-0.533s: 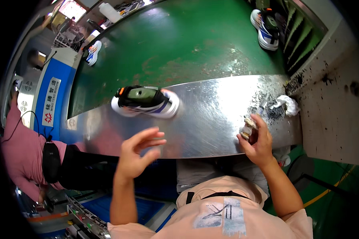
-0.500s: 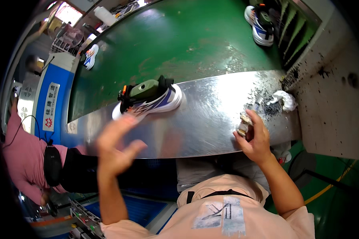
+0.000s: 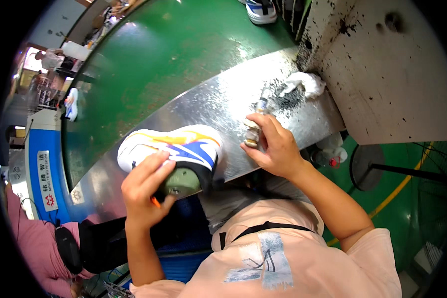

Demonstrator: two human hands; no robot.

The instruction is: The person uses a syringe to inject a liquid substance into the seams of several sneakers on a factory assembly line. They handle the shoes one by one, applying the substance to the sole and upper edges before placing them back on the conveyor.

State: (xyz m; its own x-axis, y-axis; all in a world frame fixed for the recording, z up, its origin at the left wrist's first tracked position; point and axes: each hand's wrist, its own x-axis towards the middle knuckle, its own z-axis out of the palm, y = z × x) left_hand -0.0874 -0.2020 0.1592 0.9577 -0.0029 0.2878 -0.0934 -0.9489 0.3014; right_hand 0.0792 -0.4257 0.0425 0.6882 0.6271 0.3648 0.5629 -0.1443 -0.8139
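Shoe (image 3: 176, 145) pulled to near edge, left hand (image 3: 145, 191) now gripping its heel, right hand (image 3: 273, 144) gripping small bottle (image 3: 255, 130)

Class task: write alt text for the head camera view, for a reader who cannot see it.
A person's left hand holds a white, blue and orange sneaker at the edge of a shiny metal table. Their right hand holds a small bottle; a white rag lies beyond.
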